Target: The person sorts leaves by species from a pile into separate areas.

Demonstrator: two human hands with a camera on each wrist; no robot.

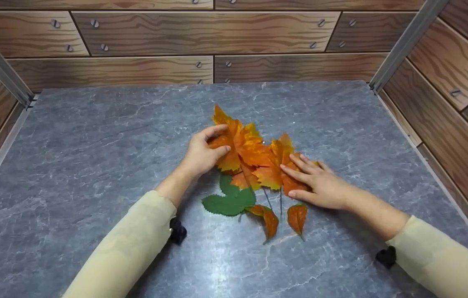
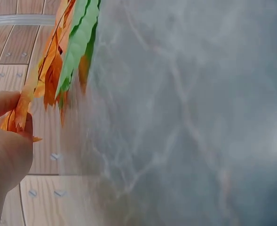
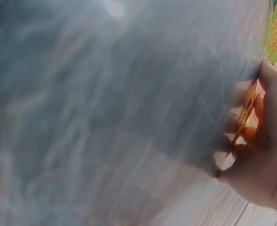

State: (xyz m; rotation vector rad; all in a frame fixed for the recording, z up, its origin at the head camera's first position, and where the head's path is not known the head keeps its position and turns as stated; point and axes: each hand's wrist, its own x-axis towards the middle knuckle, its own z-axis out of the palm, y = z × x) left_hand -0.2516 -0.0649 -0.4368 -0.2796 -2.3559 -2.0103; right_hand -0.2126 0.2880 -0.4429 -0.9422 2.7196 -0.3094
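Orange and yellow artificial maple leaves (image 1: 238,145) lie overlapping in the middle of the table. My left hand (image 1: 206,151) pinches the left edge of one leaf between thumb and fingers; in the left wrist view that orange leaf (image 2: 23,106) shows between them. With fingers spread and straight, my right hand (image 1: 321,184) rests on the rightmost maple leaf (image 1: 275,169). Part of that leaf is hidden under the fingers. Below the cluster lie green serrated leaves (image 1: 232,200) and two small curled orange-brown leaves, one on the left (image 1: 269,221) and one on the right (image 1: 297,218).
The grey marbled table (image 1: 93,136) spreads out around the leaves. Wood-patterned panels (image 1: 205,33) stand behind it and on both sides, with metal corner posts, one of them at the right (image 1: 408,41). Thin dark stems (image 1: 281,203) point toward the front.
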